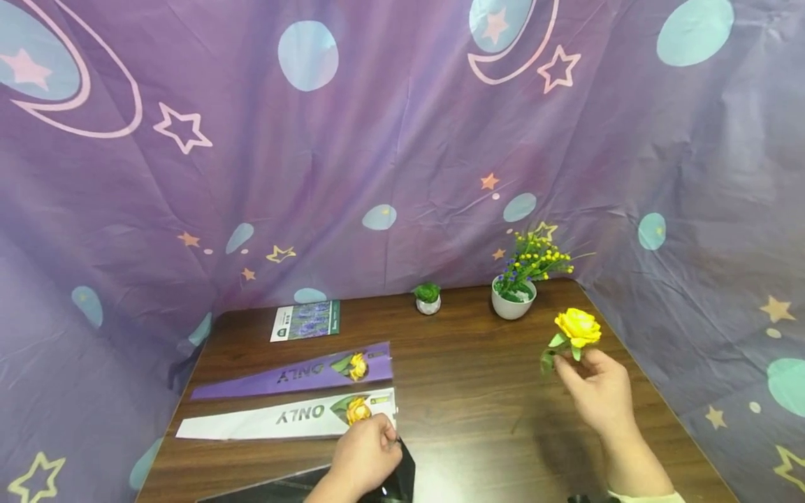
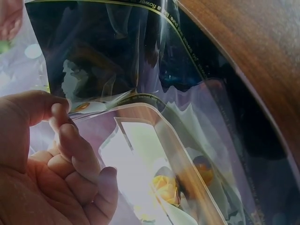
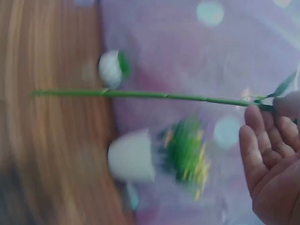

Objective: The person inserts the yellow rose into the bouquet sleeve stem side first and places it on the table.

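Observation:
My right hand (image 1: 600,395) pinches a yellow artificial rose (image 1: 578,327) by its stem just under the bloom, above the right side of the table. In the right wrist view the long green stem (image 3: 140,94) reaches out from the fingertips. With thumb and fingers my left hand (image 1: 367,454) pinches the edge of a black flower sleeve (image 2: 93,51) at the table's front. The sleeve is glossy with gold lettering along its border, and its mouth stands lifted at the pinched edge. Part of it is hidden behind the left hand in the head view.
Behind the left hand lie a white sleeve (image 1: 239,423) and a purple sleeve (image 1: 245,382), each holding a yellow rose. A printed card (image 1: 305,321), a small potted plant (image 1: 428,299) and a white pot (image 1: 512,304) of yellow and blue flowers are along the back edge, before a purple curtain (image 1: 390,140).

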`<act>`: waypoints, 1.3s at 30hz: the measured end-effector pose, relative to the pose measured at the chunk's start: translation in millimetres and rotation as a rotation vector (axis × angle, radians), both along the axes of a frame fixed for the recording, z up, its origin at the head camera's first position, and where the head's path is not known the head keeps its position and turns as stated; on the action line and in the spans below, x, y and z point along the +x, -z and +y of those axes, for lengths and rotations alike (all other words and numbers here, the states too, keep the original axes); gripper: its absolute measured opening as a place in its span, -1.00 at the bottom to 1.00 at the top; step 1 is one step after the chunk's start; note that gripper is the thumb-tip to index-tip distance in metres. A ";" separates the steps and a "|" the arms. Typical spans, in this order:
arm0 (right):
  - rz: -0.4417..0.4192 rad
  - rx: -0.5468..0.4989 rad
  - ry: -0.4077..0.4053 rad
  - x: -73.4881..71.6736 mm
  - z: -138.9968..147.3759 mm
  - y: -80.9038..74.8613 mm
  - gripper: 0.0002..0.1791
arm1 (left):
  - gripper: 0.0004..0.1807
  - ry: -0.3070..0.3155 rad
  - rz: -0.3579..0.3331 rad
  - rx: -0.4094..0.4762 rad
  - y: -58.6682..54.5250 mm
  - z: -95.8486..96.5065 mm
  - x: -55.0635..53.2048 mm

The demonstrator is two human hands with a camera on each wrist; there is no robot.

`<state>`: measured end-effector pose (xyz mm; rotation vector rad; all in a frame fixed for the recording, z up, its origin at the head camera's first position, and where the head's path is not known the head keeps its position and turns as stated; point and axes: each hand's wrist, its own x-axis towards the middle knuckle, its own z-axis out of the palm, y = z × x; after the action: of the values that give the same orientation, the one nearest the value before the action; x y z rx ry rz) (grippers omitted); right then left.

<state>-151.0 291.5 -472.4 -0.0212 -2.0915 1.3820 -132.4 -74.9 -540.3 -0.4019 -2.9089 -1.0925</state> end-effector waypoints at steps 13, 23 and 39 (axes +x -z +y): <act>0.405 -0.388 -0.504 37.9 -85.5 -22.0 -0.58 | -0.84 -0.004 -0.017 0.105 6.6 -2.7 -2.3; 0.308 -0.260 -0.531 43.6 -110.0 -2.3 -0.51 | -0.83 0.009 -0.065 0.206 2.1 0.6 -2.8; 0.189 -0.065 -0.507 41.9 -130.4 23.4 -0.58 | -0.80 -0.031 -0.137 0.381 -14.3 9.3 -5.4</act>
<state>-109.1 161.1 -495.8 0.6276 -1.9665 1.6633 -137.9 -65.7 -526.0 -0.2775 -2.7076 -1.6832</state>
